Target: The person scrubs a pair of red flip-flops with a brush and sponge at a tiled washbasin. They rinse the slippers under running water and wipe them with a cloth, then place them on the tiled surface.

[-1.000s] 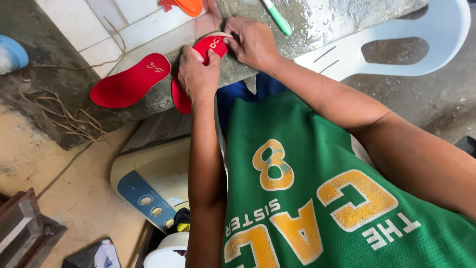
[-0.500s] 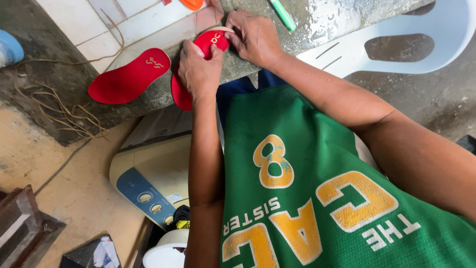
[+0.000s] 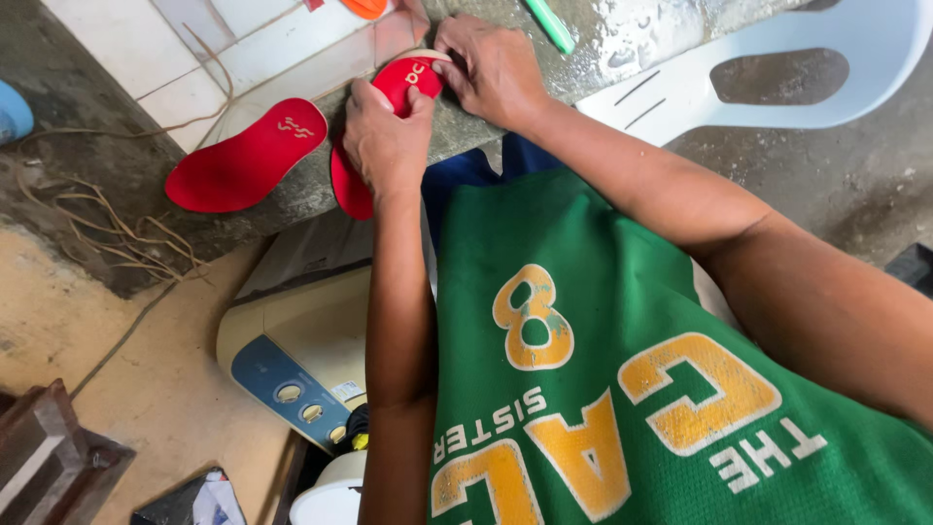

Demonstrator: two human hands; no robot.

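Left hand [image 3: 386,136] presses down a red foam shoe insole [image 3: 408,83] on the rough concrete ledge [image 3: 641,44], while right hand [image 3: 491,68] pinches its far edge, best kept flat and steady.

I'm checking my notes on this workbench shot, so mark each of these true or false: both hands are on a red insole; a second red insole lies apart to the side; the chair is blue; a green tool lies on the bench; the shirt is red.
1. Both hands are on a red insole: true, left hand and right hand.
2. A second red insole lies apart: true.
3. The chair is blue: false, white.
4. A green tool lies on the bench: true.
5. The shirt is red: false, green.
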